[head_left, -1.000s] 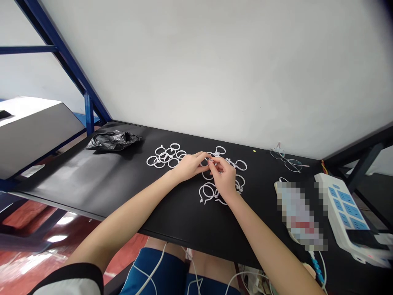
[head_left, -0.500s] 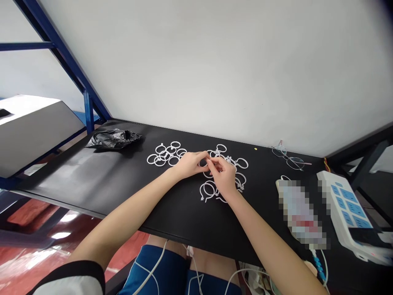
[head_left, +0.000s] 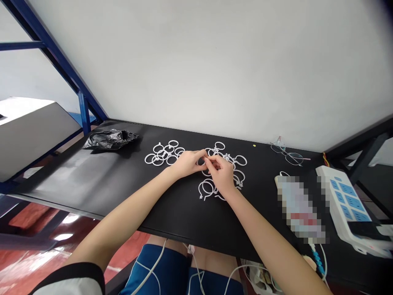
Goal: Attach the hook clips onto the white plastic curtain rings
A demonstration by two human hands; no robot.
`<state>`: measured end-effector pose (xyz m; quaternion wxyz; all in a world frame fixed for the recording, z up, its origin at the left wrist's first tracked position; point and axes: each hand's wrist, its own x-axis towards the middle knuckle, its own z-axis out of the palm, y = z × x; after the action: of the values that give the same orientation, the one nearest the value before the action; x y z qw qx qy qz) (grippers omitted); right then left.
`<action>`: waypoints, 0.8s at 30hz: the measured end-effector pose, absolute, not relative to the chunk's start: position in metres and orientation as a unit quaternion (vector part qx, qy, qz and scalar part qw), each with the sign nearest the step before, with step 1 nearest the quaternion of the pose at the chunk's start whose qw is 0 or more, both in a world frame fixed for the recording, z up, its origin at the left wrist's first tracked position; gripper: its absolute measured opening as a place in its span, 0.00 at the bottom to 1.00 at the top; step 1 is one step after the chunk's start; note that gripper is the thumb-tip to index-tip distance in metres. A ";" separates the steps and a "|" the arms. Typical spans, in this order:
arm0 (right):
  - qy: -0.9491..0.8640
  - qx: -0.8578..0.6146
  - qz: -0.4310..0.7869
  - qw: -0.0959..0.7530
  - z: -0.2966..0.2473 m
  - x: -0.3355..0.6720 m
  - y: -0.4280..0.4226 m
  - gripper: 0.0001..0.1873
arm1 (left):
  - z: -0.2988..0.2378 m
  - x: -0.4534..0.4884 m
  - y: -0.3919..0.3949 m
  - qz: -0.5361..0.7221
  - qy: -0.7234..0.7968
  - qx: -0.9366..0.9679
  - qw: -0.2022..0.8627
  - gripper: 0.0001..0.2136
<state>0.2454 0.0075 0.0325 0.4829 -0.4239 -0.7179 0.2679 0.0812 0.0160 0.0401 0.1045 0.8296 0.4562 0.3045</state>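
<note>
My left hand and my right hand meet over the black table, thumbs and fingers pinched together at the tips. Between them is a white plastic ring, mostly covered by my fingers. Under and around my right hand lie several loose white rings with small knobs at their ends; some stand open with a gap. Left of my left hand is a second group of white rings, closed into loops and overlapping one another.
A crumpled black plastic bag lies at the table's left. Eyeglasses, a blurred phone on a cable and a white power strip are on the right. The black table meets a pale wall behind.
The view has shifted slightly. Both hands stay pinched together in nearly the same place, with only small finger movement. The two ring groups look the same.
</note>
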 end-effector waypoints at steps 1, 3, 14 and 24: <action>-0.718 -0.423 0.268 0.483 0.032 0.245 0.008 0.08 | 0.040 0.081 0.016 0.304 0.455 0.830 0.105 0.09; -0.718 -0.422 0.267 0.484 0.032 0.245 0.008 0.08 | 0.040 0.081 0.016 0.306 0.453 0.831 0.104 0.09; -0.722 -0.418 0.251 0.491 0.029 0.245 0.009 0.07 | 0.037 0.080 0.017 0.310 0.447 0.833 0.100 0.08; -0.737 -0.405 0.226 0.491 0.032 0.243 0.007 0.07 | 0.036 0.082 0.017 0.291 0.446 0.842 0.085 0.09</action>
<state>0.2433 0.0067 0.0319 0.4914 -0.4054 -0.7370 0.2260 0.0824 0.0166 0.0364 0.0849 0.8425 0.4456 0.2907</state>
